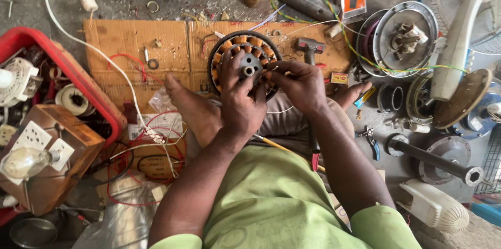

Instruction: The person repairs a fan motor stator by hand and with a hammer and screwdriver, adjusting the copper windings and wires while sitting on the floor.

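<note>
A round fan motor stator (241, 45) with copper-orange windings and a dark metal hub sits upright in front of me, above my crossed legs. My left hand (239, 98) grips its lower left side, thumb and fingers reaching up to the hub. My right hand (297, 83) pinches the windings on its right edge. Both hands hide the lower half of the stator.
Flattened cardboard (130, 45) lies on the floor behind the stator, with a hammer (310, 46) on it. A red crate (62, 66) of parts and a wooden switchboard with a bulb (42, 160) stand left. Fan motor housings (404, 38), a fan blade guard and pliers (371, 139) lie right.
</note>
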A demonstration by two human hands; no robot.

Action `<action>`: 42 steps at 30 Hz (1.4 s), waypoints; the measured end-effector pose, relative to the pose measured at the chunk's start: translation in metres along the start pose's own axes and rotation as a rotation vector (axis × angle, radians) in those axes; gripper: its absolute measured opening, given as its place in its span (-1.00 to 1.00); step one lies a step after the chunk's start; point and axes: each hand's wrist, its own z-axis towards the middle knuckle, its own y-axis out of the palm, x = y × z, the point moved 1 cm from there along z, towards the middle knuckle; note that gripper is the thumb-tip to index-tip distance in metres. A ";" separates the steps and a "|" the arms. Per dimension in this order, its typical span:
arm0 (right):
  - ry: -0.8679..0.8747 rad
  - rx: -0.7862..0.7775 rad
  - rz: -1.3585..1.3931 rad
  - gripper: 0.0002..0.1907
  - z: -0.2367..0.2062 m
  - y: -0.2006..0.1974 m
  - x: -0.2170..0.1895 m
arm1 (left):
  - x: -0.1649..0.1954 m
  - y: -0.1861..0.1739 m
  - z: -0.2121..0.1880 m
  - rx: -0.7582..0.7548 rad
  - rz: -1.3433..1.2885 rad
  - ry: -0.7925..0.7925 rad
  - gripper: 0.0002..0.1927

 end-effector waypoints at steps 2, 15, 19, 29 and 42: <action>0.005 -0.015 0.004 -0.78 0.002 -0.005 0.002 | -0.003 0.000 0.002 -0.005 -0.034 -0.002 -0.60; 0.008 0.145 0.786 -0.91 -0.007 -0.077 0.025 | -0.009 -0.053 0.004 -0.067 -0.407 -0.344 -0.81; 0.024 0.180 0.911 -0.91 -0.015 -0.116 0.033 | 0.004 -0.042 0.006 -0.114 -0.012 0.028 -0.85; 0.063 0.150 1.022 -0.85 -0.039 -0.177 0.062 | 0.023 0.004 0.012 -0.274 0.251 0.102 -0.77; 0.109 0.251 1.006 -0.87 -0.028 -0.222 0.079 | 0.071 -0.026 0.055 -0.255 0.231 0.225 -0.87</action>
